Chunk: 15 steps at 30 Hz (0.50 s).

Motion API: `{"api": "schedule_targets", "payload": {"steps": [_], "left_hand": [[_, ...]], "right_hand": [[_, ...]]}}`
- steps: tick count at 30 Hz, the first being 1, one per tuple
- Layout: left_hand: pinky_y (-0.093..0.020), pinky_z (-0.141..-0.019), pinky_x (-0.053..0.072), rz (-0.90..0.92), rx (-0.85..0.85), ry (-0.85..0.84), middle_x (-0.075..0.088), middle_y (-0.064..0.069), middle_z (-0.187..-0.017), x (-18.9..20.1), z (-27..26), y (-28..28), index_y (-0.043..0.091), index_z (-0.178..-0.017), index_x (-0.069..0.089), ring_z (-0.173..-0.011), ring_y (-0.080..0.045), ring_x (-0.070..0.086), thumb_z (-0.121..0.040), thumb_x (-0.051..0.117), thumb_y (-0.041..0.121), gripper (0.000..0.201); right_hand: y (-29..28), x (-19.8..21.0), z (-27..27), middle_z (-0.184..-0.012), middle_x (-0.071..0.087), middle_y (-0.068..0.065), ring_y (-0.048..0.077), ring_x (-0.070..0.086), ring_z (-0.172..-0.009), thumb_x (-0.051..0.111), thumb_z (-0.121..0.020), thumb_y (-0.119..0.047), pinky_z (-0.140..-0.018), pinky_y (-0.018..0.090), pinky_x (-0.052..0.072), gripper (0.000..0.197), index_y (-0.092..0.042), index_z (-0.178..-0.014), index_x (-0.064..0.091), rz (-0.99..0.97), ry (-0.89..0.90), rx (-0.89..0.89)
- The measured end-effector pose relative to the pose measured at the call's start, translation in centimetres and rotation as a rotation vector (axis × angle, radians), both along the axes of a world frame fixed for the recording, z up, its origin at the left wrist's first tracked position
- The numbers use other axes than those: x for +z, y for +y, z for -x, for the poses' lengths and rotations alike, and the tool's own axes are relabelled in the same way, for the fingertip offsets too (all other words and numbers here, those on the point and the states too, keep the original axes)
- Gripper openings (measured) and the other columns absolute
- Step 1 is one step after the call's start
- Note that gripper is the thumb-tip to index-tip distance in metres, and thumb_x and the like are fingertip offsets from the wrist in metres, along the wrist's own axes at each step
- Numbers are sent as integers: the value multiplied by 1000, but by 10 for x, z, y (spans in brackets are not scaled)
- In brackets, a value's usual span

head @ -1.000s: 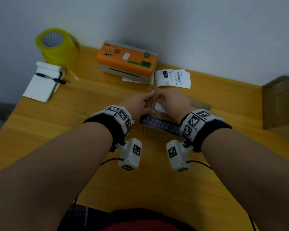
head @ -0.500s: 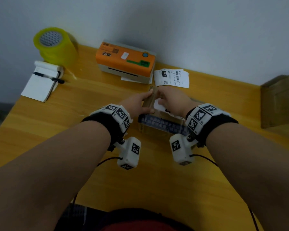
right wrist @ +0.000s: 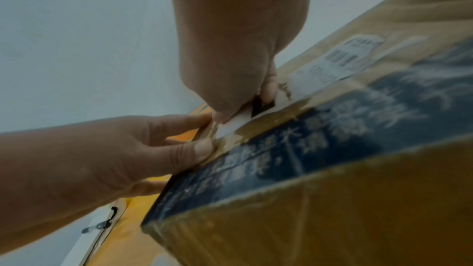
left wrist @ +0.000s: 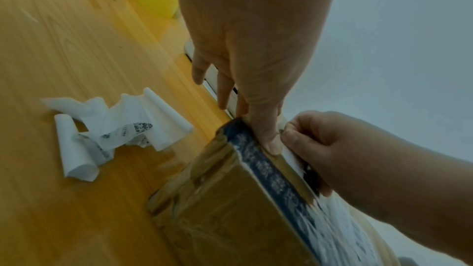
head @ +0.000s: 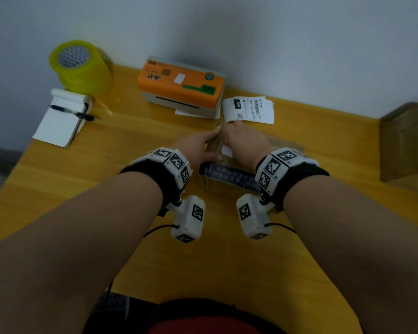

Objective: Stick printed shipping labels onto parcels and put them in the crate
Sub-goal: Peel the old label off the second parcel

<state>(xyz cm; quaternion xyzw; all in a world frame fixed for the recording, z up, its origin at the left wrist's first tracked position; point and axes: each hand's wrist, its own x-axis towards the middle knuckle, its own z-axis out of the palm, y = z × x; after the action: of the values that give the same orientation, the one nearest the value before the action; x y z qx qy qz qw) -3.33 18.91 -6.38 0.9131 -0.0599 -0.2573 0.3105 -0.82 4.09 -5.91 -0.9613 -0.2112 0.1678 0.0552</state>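
A brown cardboard parcel point(head: 227, 175) with dark blue printed tape lies on the wooden table between my hands, its left end tipped up. My left hand point(head: 203, 145) grips that end, with the thumb point(left wrist: 271, 145) on the top edge and the fingers down the far side. My right hand point(head: 241, 143) pinches a white shipping label point(right wrist: 232, 126) against the parcel's top face beside the left thumb. In the right wrist view the parcel point(right wrist: 332, 209) carries another small barcode sticker point(right wrist: 343, 56) farther along. How much of the label is stuck down is hidden by the fingers.
An orange label printer point(head: 181, 85) stands at the wall with printed labels point(head: 249, 109) beside it. Yellow tape rolls point(head: 80, 63) and a notepad with a pen point(head: 60, 121) are at the far left. A cardboard box point(head: 408, 141) stands at the right. Curled backing strips point(left wrist: 115, 128) lie left of the parcel.
Both hands have edged slightly away from me toward the printer, still on the parcel's left end. Both holds look the same.
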Motion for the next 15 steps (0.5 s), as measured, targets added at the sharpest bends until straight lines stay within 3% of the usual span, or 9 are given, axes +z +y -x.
{"api": "schedule_targets", "payload": {"steps": [5, 8, 11, 13, 15], "left_hand": [[-30, -104, 36, -27, -11, 2, 33, 1, -151, 1, 0, -1, 27, -150, 15, -135, -19, 38, -86, 64, 36, 81], [-29, -103, 34, -40, -17, 2, 31, -1, -152, 2, 0, -2, 25, -150, 14, -135, -20, 36, -87, 63, 35, 80], [-32, -105, 34, -60, -18, 4, 31, -4, -152, 3, 1, -3, 25, -150, 14, -135, -21, 37, -87, 63, 34, 80], [-32, -104, 36, -71, -20, 8, 32, -3, -152, 3, 0, -4, 25, -150, 14, -134, -21, 38, -87, 63, 35, 81], [-33, -105, 37, -81, -25, 4, 33, -3, -151, 3, 0, -3, 25, -150, 14, -133, -21, 39, -86, 64, 36, 82]], "right_hand": [[-21, 3, 9, -119, 44, 12, 25, 49, -101, 46, -97, -20, -80, 28, 34, 18, -8, -111, 48, -22, 58, 128], [-38, 9, 12, -100, 44, 2, 15, 44, -82, 49, -96, -18, -69, 23, 28, 5, -16, -92, 47, -188, 68, -35], [-52, 10, 11, -92, 48, -3, 16, 48, -82, 56, -93, -18, -69, 28, 35, 12, -17, -103, 50, -293, 72, -140], [-48, 10, 10, -94, 51, -4, 15, 50, -85, 59, -91, -20, -72, 30, 40, 25, -18, -115, 53, -340, 74, -140], [-38, 9, 10, -100, 54, -1, 14, 52, -89, 61, -90, -20, -76, 30, 43, 28, -19, -118, 59, -377, 68, -126]]}}
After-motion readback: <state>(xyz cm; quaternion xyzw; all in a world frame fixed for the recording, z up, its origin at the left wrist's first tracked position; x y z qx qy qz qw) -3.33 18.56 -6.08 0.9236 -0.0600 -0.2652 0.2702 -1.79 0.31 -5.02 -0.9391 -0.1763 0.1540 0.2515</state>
